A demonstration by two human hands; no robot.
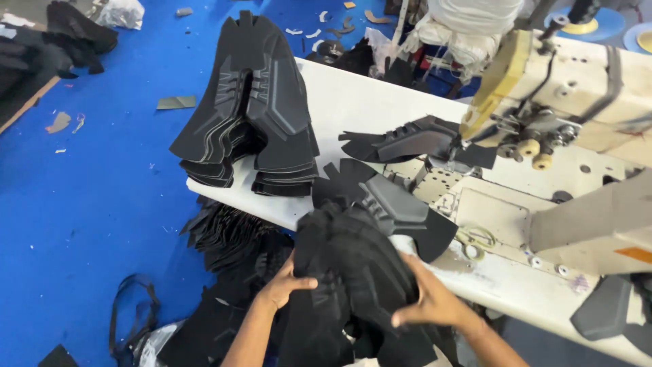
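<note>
Presently, a white worktable [353, 102] carries a cream sewing machine [577, 102] and a tall stack of black shoe uppers [255, 115]. At its near edge, the left hand [285, 285] and right hand [431, 299] clasp a black bundle of uppers [353, 265], fingers curled around either side.

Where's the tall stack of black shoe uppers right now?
The stack of black shoe uppers sits on the left end of the white table, left of the sewing machine.
</note>
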